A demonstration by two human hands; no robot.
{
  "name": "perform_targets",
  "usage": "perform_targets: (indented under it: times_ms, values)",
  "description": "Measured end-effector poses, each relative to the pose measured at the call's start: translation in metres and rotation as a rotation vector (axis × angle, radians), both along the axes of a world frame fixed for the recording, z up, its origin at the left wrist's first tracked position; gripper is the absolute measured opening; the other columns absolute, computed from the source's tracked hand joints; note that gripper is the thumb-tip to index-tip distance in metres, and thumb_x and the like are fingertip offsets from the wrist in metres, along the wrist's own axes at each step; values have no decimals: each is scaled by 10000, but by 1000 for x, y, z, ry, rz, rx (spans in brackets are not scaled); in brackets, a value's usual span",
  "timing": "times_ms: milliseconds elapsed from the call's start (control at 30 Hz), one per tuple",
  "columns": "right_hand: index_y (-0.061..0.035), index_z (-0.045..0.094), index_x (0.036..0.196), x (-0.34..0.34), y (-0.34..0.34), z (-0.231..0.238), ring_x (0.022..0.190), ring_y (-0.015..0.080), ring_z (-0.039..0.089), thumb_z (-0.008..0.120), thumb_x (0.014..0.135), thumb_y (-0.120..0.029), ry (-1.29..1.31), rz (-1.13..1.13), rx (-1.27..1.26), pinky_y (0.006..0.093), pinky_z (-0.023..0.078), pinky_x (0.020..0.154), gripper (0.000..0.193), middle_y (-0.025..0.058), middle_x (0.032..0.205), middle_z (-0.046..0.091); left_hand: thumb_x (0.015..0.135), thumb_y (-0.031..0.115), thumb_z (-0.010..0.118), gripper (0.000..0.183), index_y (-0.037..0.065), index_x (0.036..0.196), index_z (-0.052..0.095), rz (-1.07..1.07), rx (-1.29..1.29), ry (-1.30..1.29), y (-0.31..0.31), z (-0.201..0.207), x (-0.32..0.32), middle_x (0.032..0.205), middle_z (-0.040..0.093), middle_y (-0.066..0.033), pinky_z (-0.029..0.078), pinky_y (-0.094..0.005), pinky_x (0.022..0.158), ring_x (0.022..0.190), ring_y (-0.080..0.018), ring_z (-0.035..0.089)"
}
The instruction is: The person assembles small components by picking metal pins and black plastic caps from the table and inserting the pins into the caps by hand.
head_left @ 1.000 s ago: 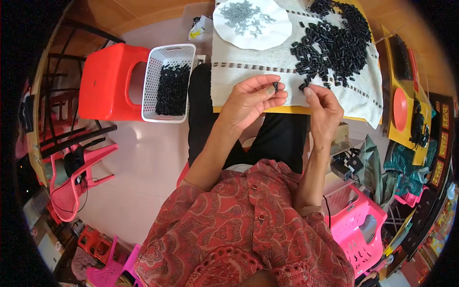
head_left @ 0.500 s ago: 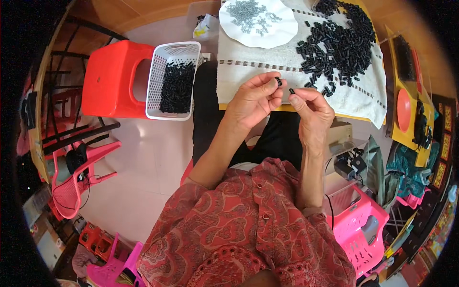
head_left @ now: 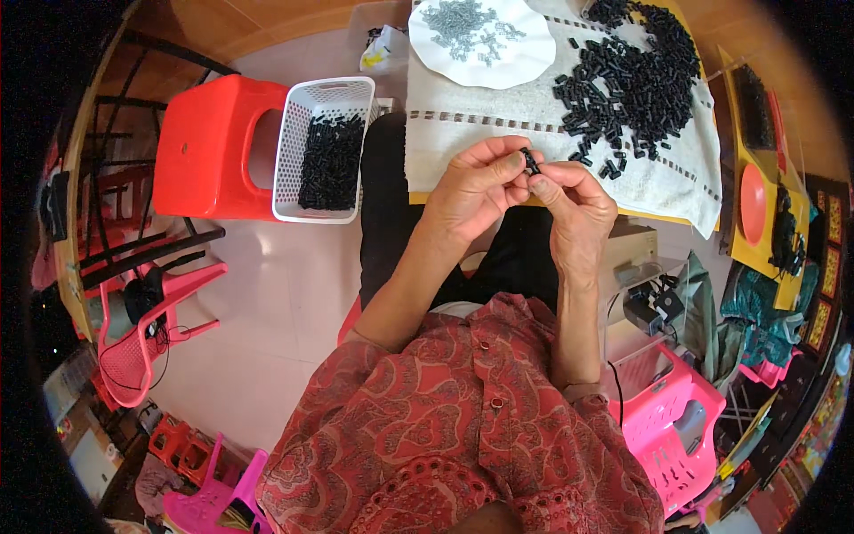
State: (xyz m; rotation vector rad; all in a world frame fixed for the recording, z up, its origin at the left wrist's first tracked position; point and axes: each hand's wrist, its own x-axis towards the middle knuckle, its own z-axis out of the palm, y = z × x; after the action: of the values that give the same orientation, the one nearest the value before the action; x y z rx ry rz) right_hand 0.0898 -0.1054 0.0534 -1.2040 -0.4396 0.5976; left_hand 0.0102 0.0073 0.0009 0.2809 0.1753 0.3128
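Note:
Both my hands meet over the near edge of the towel-covered table. Between thumb and fingers my left hand [head_left: 480, 182] pinches a small black plastic piece [head_left: 530, 161]. The fingertips of my right hand [head_left: 576, 200] are closed at the lower end of that piece; whether they hold a separate part is hidden. Just beyond my right hand lies a large heap of small black cylindrical plastic pieces [head_left: 627, 93] on the white towel [head_left: 480, 142]. A white scalloped plate [head_left: 507, 71] at the far left of the towel carries many small clear or greyish pieces [head_left: 463, 28].
Left of my legs, a white perforated basket [head_left: 291, 191] holds many black pieces, beside a red plastic stool [head_left: 200, 147]. A pink chair [head_left: 133, 356] stands further left. At the lower right is a pink plastic seat [head_left: 667, 436]; a yellow board [head_left: 769, 258] stands to the right.
My hands have come together: the right fingertips, apart from the left ones before with a small black piece in them, now touch the piece in my left hand.

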Motion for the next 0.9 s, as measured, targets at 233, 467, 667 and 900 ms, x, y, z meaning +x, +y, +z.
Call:
perform_targets:
  times_ms: [233,467,667,900]
  values:
    - [27,683,891,1,-3,2,757,102,639,726,784,50,-49,-26,-95,216,517,715,118,76,847,689,904,26,595,220,33,1121,630,37,132,26,0,3,-1,1056,664,-150,529,-281,705,875,-182,645]
    - [17,690,884,1,-4,3,724,76,616,730,781,47,-87,-42,-140,203,500,689,114,59,814,691,901,12,596,204,22,1100,639,77,231,30,0,5,-1,1028,674,-157,534,-302,746,879,-185,647]
    - [19,683,850,-2,-3,7,728,74,613,722,786,51,-130,-66,-147,204,498,690,82,59,815,692,902,0,590,191,11,1085,641,113,321,53,0,5,-2,1026,672,-164,534,-309,758,881,-188,648]
    - [18,682,838,-4,-2,9,728,63,600,735,776,46,-193,-83,-166,200,493,690,86,41,801,687,892,-2,602,190,1,1079,641,131,285,16,-1,2,0,1004,674,-157,539,-334,809,907,-207,653]
